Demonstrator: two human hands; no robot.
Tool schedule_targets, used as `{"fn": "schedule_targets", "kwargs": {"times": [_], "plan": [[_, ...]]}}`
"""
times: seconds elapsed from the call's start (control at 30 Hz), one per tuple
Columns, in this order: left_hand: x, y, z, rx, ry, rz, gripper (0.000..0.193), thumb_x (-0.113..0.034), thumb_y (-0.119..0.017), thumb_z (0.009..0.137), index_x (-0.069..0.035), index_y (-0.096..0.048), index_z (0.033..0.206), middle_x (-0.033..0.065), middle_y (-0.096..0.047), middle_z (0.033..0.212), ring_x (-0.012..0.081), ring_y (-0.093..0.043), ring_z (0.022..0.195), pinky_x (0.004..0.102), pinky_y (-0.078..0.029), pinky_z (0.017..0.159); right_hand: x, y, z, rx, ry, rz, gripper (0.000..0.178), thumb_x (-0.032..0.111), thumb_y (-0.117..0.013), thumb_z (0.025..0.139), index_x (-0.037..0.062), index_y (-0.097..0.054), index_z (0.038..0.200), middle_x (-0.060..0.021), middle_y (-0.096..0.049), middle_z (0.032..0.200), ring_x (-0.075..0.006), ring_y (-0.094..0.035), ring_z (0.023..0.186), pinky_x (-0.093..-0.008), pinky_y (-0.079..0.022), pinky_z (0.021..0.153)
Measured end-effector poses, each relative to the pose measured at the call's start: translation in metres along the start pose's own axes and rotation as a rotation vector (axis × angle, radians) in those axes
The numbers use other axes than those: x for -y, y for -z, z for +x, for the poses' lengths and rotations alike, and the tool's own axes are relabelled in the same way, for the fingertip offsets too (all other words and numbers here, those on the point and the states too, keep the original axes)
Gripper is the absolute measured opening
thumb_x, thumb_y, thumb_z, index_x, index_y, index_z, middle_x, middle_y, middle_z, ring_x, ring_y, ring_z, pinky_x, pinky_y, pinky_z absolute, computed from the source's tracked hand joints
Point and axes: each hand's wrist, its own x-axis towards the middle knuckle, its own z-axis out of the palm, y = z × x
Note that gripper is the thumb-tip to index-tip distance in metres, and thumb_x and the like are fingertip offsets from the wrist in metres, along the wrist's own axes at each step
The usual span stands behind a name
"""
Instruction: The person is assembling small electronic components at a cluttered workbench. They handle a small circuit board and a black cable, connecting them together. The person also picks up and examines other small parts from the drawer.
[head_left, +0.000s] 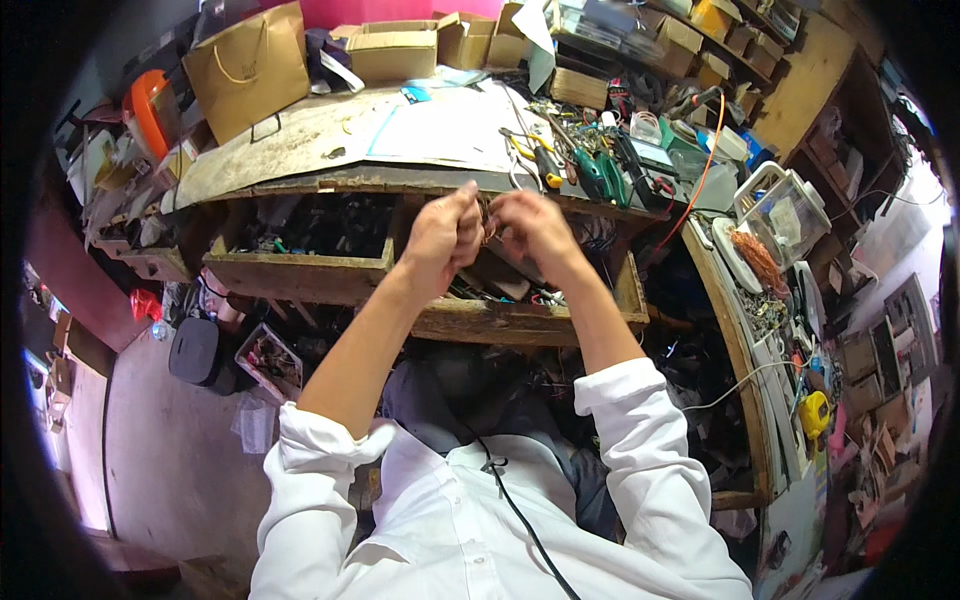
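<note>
Above the pulled-out right drawer [500, 322] of a wooden workbench, both hands are raised close together. My left hand [443, 240] is closed in a fist, its thumb pressed on the curled fingers. Just beside it, my right hand [538, 238] has its fingers bent in a pinch, slightly smeared by motion. Something thin and brownish shows in the narrow gap between them, too small to name. Inside the drawer lie small tools and parts, partly covered by my hands and forearms. Pliers with yellow handles [522, 150] rest on the bench just beyond my right hand.
A second open drawer [300, 275] full of dark parts is at the left. White paper [440, 135] covers the bench middle. Green-handled tools [597, 178] crowd its right. A brown paper bag [245, 75] and cardboard boxes [395, 52] stand behind. A yellow tape measure [815, 413] lies far right.
</note>
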Motion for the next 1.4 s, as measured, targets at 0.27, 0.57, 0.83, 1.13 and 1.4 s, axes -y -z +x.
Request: {"fn": "schedule_targets", "kwargs": {"times": [0.27,0.57,0.83,1.13,1.4], "plan": [[-0.065,0.005,0.014,-0.218,-0.259,-0.019,0.036,-0.032,-0.041,0.109,-0.017,-0.037,0.076,-0.0065,-0.028,0.062,0.008,-0.026,0.052,0.024,-0.024,0.045,-0.023,-0.013,-0.028,0.4,-0.118,-0.305,0.022,0.023,-0.059,0.1,0.0028,-0.063,0.092,0.0009,-0.062,0.076,-0.0073,-0.055,0.067,-0.024,-0.045,0.058],[-0.062,0.004,0.011,-0.186,-0.242,0.297,0.04,-0.037,-0.047,0.106,-0.018,-0.039,0.072,-0.0074,-0.029,0.057,0.0063,-0.026,0.046,0.024,-0.021,0.042,0.01,-0.016,-0.005,0.274,0.192,-0.456,0.053,0.027,-0.072,0.092,0.0051,-0.051,0.136,-0.0085,-0.061,0.107,-0.0076,-0.053,0.071,-0.0226,-0.047,0.058],[-0.107,-0.047,0.026,0.015,-0.366,0.321,0.032,-0.032,-0.048,0.106,-0.014,-0.048,0.08,-0.0071,-0.036,0.064,0.0044,-0.031,0.049,0.0205,-0.027,0.04,-0.018,-0.043,0.001,0.412,-0.03,-0.119,0.024,0.027,-0.059,0.101,0.0029,-0.064,0.101,-0.0004,-0.062,0.076,-0.0064,-0.052,0.061,-0.022,-0.042,0.052],[-0.134,0.014,0.018,-0.29,-0.494,0.56,0.038,-0.043,-0.048,0.105,-0.016,-0.054,0.079,-0.0081,-0.041,0.057,0.0034,-0.034,0.046,0.0223,-0.028,0.041,-0.006,0.01,-0.006,0.2,0.015,-0.375,0.045,0.041,-0.05,0.104,0.008,-0.052,0.074,0.0033,-0.048,0.061,-0.0062,-0.045,0.053,-0.0248,-0.038,0.048],[-0.015,0.02,0.025,-0.198,-0.132,0.446,0.041,-0.037,-0.049,0.105,-0.003,-0.067,0.091,0.0037,-0.064,0.076,0.0115,-0.056,0.064,0.026,-0.046,0.058,0.081,-0.016,0.012,0.154,0.31,-0.261,0.05,0.045,-0.049,0.104,0.0063,-0.053,0.073,0.0026,-0.048,0.062,-0.0053,-0.043,0.053,-0.0239,-0.035,0.047]]}}
